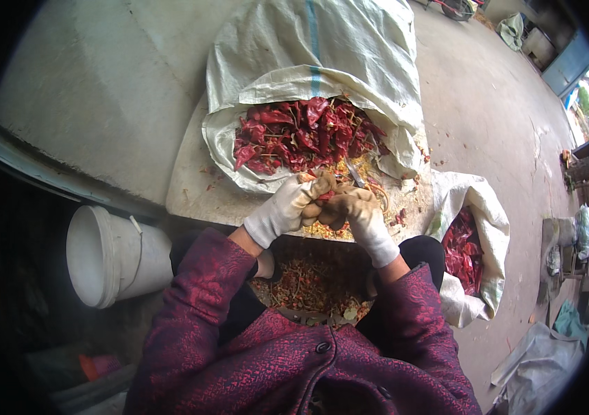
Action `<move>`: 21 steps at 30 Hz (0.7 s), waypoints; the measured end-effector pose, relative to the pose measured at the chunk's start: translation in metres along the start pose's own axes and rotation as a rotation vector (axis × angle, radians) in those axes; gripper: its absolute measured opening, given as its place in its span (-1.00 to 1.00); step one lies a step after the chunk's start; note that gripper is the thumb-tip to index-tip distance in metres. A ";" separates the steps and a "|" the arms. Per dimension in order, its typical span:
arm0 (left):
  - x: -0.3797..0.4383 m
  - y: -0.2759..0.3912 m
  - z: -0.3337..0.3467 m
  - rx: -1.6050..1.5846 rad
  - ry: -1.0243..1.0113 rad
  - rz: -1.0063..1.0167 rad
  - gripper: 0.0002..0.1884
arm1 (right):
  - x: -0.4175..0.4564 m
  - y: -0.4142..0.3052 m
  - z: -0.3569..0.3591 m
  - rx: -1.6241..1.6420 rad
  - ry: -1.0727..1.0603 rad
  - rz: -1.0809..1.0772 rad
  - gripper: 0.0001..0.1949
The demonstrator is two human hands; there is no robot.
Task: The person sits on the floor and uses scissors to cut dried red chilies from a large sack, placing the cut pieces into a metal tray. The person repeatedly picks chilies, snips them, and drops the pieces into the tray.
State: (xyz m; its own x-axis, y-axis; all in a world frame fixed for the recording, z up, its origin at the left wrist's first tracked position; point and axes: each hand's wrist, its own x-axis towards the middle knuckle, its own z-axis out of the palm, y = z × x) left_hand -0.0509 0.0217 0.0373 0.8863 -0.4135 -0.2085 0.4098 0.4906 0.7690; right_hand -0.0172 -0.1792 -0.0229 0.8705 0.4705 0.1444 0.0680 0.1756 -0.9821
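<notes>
My left hand point(294, 202), in a white work glove with stained brown fingers, pinches a dried red chili pepper point(327, 196). Gloved the same way, my right hand point(359, 210) meets it and also grips the pepper, which the fingers mostly cover. Just beyond both hands lies a pair of scissors point(356, 175), partly hidden, with orange handles, among yellow seeds on a board point(206, 199). Dried red chili peppers point(304, 132) fill the mouth of a white woven sack point(268, 57) lying on the board.
A white plastic bucket point(138, 254) lies tilted at the left. To the right, another woven sack point(494, 249) holds red peppers. Stems and scraps point(310, 285) lie below the board, between my knees. Grey sheeting point(538, 363) is at the lower right, a wheelbarrow wheel point(458, 9) at the top.
</notes>
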 end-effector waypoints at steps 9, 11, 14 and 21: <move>0.012 0.011 -0.006 -0.394 -0.015 0.114 -0.67 | -0.001 -0.043 0.000 0.003 -0.122 0.049 -0.67; 0.012 0.020 -0.021 -0.113 0.236 0.240 -0.66 | 0.001 -0.047 -0.008 0.155 -0.483 0.333 -0.63; 0.012 0.063 -0.079 0.359 0.613 0.257 -0.81 | 0.000 -0.036 -0.005 -1.149 -0.619 0.219 -0.68; 0.015 0.051 -0.175 1.568 0.867 -0.094 -0.61 | 0.002 -0.009 -0.013 -1.003 -0.505 0.012 -0.69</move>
State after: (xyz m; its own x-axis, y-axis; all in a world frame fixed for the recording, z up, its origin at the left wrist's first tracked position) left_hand 0.0212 0.1750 -0.0323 0.9349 0.3378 -0.1092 0.3510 -0.8333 0.4272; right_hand -0.0097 -0.1910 -0.0157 0.5921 0.8039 -0.0568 0.6205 -0.4997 -0.6044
